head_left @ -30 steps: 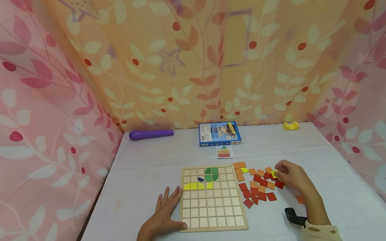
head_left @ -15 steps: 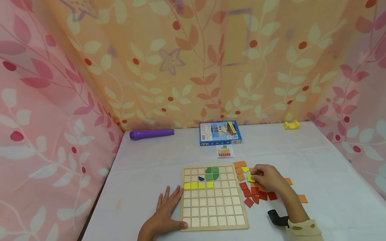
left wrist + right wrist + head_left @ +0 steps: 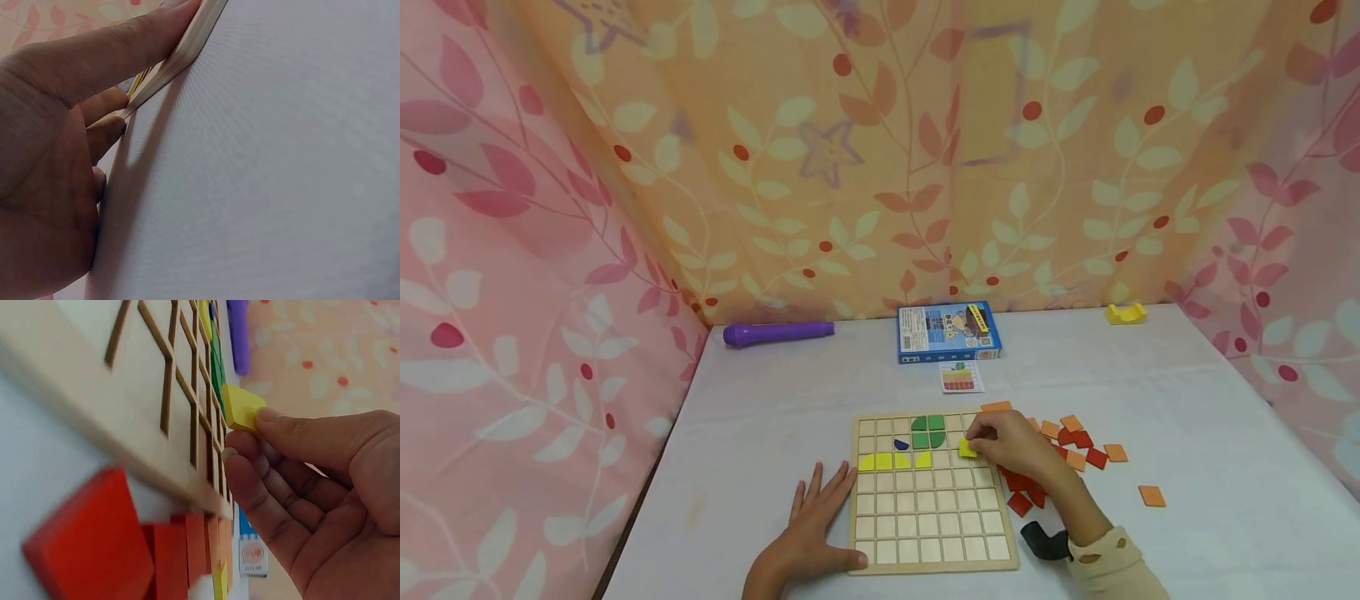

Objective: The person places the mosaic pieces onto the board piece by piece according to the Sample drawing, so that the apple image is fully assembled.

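Note:
A wooden grid board [image 3: 925,573] lies flat at the front of the table, with yellow tiles [image 3: 883,462], green tiles [image 3: 928,432] and one dark blue piece [image 3: 901,445] in its cells. My right hand [image 3: 1011,442] is over the board's right columns. Between thumb and fingers it pinches a yellow tile [image 3: 242,406], seen also in the head view. My left hand [image 3: 805,529] rests at the board's left side, fingers spread and straight. Its thumb [image 3: 125,53] lies on the frame near the front left corner, and the other fingertips reach the left edge.
Loose red tiles [image 3: 1019,503] and orange tiles [image 3: 1152,496] are scattered right of the board, partly hidden by my right arm. Behind it lie a pattern card [image 3: 961,377], a blue box [image 3: 949,332], a purple stick-like object [image 3: 778,334] and a yellow notched block [image 3: 1125,313].
My right hand has carried the yellow tile leftward from the far side of the loose pile to above the board's right columns. The left hand stays in place.

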`<state>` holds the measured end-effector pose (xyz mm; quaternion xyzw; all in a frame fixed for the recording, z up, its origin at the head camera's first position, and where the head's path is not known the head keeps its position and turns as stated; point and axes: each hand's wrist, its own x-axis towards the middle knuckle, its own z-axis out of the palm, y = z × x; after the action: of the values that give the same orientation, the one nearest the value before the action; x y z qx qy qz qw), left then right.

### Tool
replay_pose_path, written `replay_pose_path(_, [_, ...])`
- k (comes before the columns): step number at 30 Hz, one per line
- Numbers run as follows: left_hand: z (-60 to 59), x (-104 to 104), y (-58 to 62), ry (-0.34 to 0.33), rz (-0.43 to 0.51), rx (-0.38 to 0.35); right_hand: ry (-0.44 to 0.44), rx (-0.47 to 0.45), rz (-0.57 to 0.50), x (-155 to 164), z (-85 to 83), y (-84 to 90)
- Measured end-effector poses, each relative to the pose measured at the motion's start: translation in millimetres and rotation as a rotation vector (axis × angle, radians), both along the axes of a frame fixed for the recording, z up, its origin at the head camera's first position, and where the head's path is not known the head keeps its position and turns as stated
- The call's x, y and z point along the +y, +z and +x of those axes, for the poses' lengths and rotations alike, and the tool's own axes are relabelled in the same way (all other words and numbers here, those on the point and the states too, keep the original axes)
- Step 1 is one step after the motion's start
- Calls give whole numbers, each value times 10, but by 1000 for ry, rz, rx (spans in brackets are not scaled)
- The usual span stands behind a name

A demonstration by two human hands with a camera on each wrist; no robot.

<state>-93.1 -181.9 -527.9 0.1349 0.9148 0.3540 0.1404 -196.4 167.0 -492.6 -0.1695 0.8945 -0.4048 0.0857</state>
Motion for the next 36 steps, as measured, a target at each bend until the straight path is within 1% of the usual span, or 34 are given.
replay_pose_path(3, [0, 3, 13, 1, 2, -2, 28, 3, -5, -118, 0, -9])
replay_pose_path(6, [-1, 3, 19, 0, 1, -7, 50, 14, 15, -234, 5, -33])
replay_pose_path(10, [-8, 3, 17, 1, 3, -8, 76, 61, 57, -361, 19, -67])
replay_pose_path(13, [-12, 2, 12, 1, 0, -6, 105, 117, 109, -414, 41, -78])
replay_pose_path(18, [-12, -9, 11, 0, -12, -12, 183, 204, 206, -435, 67, -52])
replay_pose_path(21, [-11, -19, 11, 3, -18, -15, 216, 220, 231, -420, 75, -41])
replay_pose_path(23, [-10, -24, 10, 3, -18, -14, 230, 223, 227, -399, 82, -42])
replay_pose_path(27, [-12, -23, 8, 0, -13, -9, 253, 204, 183, -322, 89, -69])
replay_pose_path(29, [-13, -19, 10, 1, -12, -9, 229, 182, 168, -266, 83, -88])
replay_pose_path(31, [-13, -17, 8, 0, -8, -9, 176, 168, 167, -196, 67, -95])
replay_pose_path(36, [-7, -14, 6, -5, -3, -17, -44, 163, 230, 63, -7, -37])
